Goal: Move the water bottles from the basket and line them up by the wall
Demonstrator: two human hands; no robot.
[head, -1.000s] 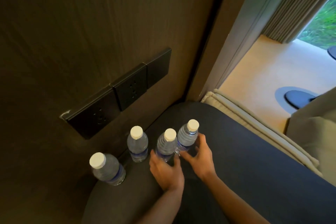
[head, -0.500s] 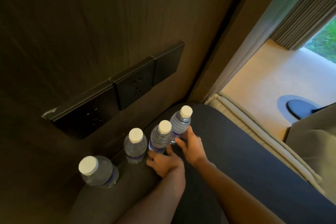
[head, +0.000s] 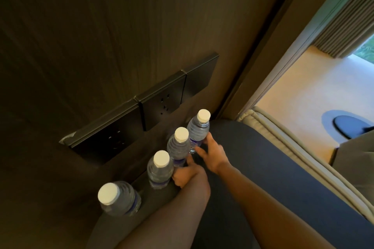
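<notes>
Four water bottles stood in a row on the dark round worktop (head: 263,168), close along the wood wall (head: 121,26) below a black socket strip (head: 153,107). Each had a white cap and a blue label band, its writing too small and blurred to read. The right hand (head: 212,154) had its grip closed around the lower part of the farthest bottle (head: 198,130). The left hand (head: 187,175) was curled at the base of the third bottle (head: 178,147), its fingers mostly hidden, so its hold could not be told. The second bottle (head: 159,170) and the nearest bottle (head: 118,198) stood free. The bottle bases were hard to make out in the dimness.
</notes>
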